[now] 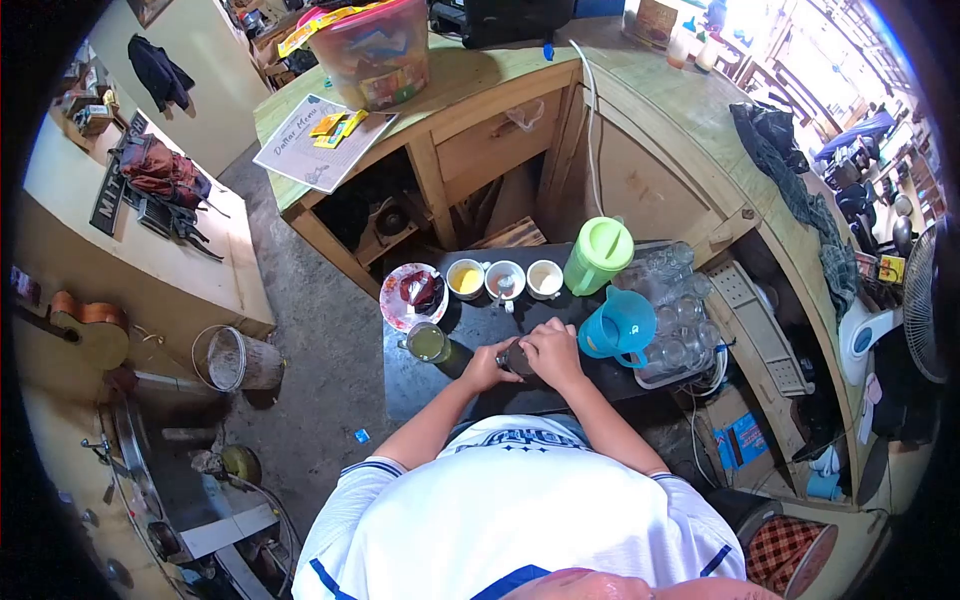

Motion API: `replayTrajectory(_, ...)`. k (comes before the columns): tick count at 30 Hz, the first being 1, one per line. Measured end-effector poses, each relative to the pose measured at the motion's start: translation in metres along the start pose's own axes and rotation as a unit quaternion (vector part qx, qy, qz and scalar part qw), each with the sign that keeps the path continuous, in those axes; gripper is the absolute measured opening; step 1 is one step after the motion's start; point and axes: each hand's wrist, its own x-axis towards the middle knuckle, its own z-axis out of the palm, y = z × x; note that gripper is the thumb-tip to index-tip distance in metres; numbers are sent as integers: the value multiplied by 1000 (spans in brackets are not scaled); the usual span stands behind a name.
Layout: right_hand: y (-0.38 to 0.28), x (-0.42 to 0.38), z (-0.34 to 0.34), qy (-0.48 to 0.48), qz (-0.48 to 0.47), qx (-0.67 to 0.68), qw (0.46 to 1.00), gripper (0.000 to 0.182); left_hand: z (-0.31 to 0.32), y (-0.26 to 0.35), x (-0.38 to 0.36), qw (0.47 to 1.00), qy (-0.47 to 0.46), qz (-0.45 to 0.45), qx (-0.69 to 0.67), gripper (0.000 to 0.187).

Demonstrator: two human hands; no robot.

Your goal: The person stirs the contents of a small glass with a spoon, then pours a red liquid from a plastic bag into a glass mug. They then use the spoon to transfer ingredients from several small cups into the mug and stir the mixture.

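- Vessel, dark [514,360]: on or just above the dark counter [408,388], directly in front of the person's chest, between both hands; mostly covered by fingers, so its exact form and contents cannot be told (glass mug or small jar, at a guess).
- Left hand [490,368]: fingers closed round the vessel's left and near side, holding it.
- Right hand [553,350]: curled over the far right side and top; whether it grips or merely rests there, cannot tell.
- Handling, judged: fairly light, stiff-walled, breakable if glass, slippery if wet. Best hold is low round the wall with one hand, the other steadying the upper edge; a firm squeeze should not deform it.
- Left of the hands: glass mug [428,345] with greenish contents, upright, near but apart from the left hand.
- Beyond the hands: three white cups [504,298] in a row, the leftmost with something yellow inside; plate [391,306] at the row's left end, bearing a dark red bag [424,291].
- Right of the hands: blue jug [597,332], nearest the right hand; green pitcher [598,265] behind it, lidded; tray [664,379] of clear glasses [675,330] farther right.
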Motion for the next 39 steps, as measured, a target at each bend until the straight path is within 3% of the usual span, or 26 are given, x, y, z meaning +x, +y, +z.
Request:
replayTrajectory(2, 5, 0, -2, -91, 33, -94, 991, 11, -1, 1, 1, 1000, 8, 2, 3, 85)
replayTrajectory(3, 8, 1, -4, -122, 16, -74, 990, 11, -2, 4, 0, 1000, 3, -23, 9, 86)
replayTrajectory(6, 14, 5, -9, -44, -16, 30, 998, 11, 0, 9, -1, 999, 23, -14, 37, 86)
replayTrajectory(8, 18, 3, -16, -62, -21, -24, 998, 12, 6, 2, -1, 999, 34, -2, 41, 86)
replayTrajectory(10, 23, 0, -13, -165, -46, 2, 985, 12, 7, 1, 0, 999, 28, -28, -1, 86)
replayTrajectory(12, 24, 1, -15, -136, -53, 57, 988, 12, 9, -1, 1, 998, 27, -48, 9, 85)
replayTrajectory(14, 20, 5, -22, -52, -75, 2, 996, 12, 12, -1, 0, 998, 48, -34, -7, 85)
replayTrajectory(15, 21, 5, -20, -53, -77, 5, 996, 12, 12, 3, 0, 998, 50, -36, -7, 85)
replayTrajectory(17, 23, 3, -18, -191, -54, -36, 979, 11, 9, 12, -1, 998, 49, -43, 18, 84)
replayTrajectory(18, 21, 5, -18, -191, -53, -35, 980, 11, 9, 13, 0, 998, 47, -43, 18, 84)
replayTrajectory(20, 16, 6, -19, -62, -60, 44, 995, 10, 8, 15, -2, 997, 39, -60, -22, 83)
replayTrajectory(24, 15, -1, -11, -121, -26, -81, 989, 10, 9, 9, -1, 998, 40, -35, -24, 83)
replayTrajectory(26, 17, -2, -5, -60, -21, 38, 997, 11, 10, -2, 1, 999, 40, -25, -14, 84)
replayTrajectory(29, 5, -3, -13, -37, -13, -68, 997, 11, 4, 11, -1, 999, 27, -43, -10, 84)
replayTrajectory(33, 3, -9, -3, -69, 11, -24, 997, 11, 5, 11, -2, 999, 29, -36, -5, 84)
replayTrajectory(35, -6, -7, -6, 25, 0, -20, 999, 12, 5, 8, -1, 999, 31, -28, 2, 85)
replayTrajectory(36, -5, -9, -3, 27, -1, -21, 999, 12, 4, 6, 0, 999, 31, -26, 2, 85)
replayTrajectory(39, -1, -13, 2, -58, 40, -38, 997, 12, 5, 5, 0, 999, 26, -25, -7, 86)
